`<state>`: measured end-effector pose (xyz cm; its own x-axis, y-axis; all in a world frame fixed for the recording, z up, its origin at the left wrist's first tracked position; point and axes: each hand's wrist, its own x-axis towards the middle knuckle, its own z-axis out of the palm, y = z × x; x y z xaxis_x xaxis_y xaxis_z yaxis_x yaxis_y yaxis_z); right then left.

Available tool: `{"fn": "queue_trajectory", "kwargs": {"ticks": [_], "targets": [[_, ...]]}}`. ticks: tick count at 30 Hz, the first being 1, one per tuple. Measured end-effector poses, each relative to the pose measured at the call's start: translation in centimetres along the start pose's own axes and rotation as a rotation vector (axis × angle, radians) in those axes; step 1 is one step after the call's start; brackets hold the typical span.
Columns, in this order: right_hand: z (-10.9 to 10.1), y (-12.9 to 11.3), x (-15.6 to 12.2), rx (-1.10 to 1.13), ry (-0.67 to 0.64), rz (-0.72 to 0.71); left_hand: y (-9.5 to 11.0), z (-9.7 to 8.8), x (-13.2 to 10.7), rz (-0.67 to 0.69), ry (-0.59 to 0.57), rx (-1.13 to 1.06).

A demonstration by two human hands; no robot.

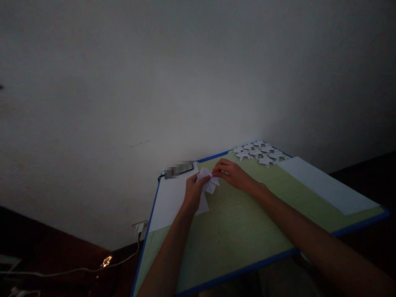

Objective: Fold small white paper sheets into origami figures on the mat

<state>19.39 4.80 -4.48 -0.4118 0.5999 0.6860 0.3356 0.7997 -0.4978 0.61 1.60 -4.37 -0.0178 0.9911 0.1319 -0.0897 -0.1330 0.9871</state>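
Note:
A partly folded white paper (210, 186) is held a little above the green tabletop, creased into pointed flaps. My left hand (194, 190) grips its left side, the thumb lying across the front. From the right, my right hand (230, 172) pinches the upper right part of the paper between thumb and fingertips. Beneath and beside my left hand lies a white sheet (167, 212). Several folded white paper shapes (255, 152) with pointed ends are laid out at the far right corner.
The green table (238, 239) has blue edging and stands against a grey wall (185, 82). A phone-like dark device (179, 169), partly blurred, sits at the back left. White paper (328, 185) covers the right side. A white cable (133, 252) runs from a wall socket (140, 226).

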Motion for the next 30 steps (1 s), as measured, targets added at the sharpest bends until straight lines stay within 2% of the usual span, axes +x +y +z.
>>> {"fn": "queue_trajectory", "kwargs": {"ticks": [4,8,14,22,30], "targets": [[0.09,-0.39,0.14,0.112,-0.001,0.119,0.05,-0.01,-0.16,0.024,-0.041,0.001],[0.23,-0.55,0.27,0.204,0.053,0.220,0.08,-0.14,-0.22,0.036,-0.072,0.014],[0.56,-0.56,0.40,0.307,0.095,0.342,0.12,-0.18,-0.18,0.072,-0.064,0.012],[0.71,-0.87,0.28,0.363,0.143,0.365,-0.17,-0.11,-0.09,0.089,-0.067,-0.012],[0.89,-0.75,0.22,0.298,0.079,0.289,-0.07,0.07,-0.09,0.011,-0.045,-0.080]]}}
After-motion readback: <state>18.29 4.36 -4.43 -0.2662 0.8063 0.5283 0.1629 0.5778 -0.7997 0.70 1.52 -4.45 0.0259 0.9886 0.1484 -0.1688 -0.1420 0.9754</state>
